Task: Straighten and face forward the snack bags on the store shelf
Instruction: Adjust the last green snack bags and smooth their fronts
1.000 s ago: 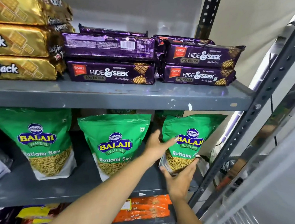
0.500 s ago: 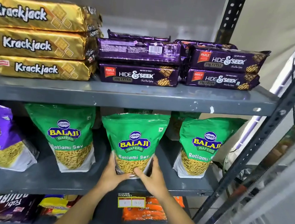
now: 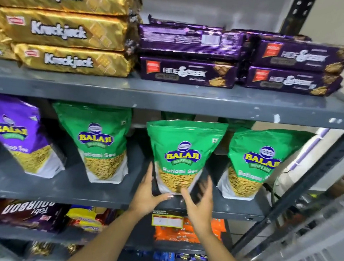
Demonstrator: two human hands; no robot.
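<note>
**Middle shelf: hands at the base of the centre green bag**

Middle shelf (image 3: 95,194), grey metal, carries four upright pouches in a row: purple Balaji bag (image 3: 19,134) at far left, then left green bag (image 3: 101,143), centre green bag (image 3: 182,157), right green bag (image 3: 257,163). All four show their printed fronts. The centre green bag stands nearest the shelf's front lip, its base just behind the edge; the other two green bags sit a little further back.

Open room: a bare dark gap of shelf lies on each side of the centre green bag, the left gap wider than the right one. The bag tops stand close under the upper shelf (image 3: 170,100). More green pouches show partly behind the front row. The slotted upright post (image 3: 310,189) bounds the shelf on the right, just beyond the right green bag.

Left hand (image 3: 148,194): palm turned inward, flat against the bag's lower left edge, fingers (image 3: 148,177) extended upward, thumb reaching under the bag's base.

Right hand (image 3: 200,202): motion-blurred, fingers spread and open beside the lower right corner; contact with the bag cannot be told. Neither hand is closed on the bag. Both forearms rise from the lower frame, across the price tag (image 3: 167,219) on the shelf lip.
</note>
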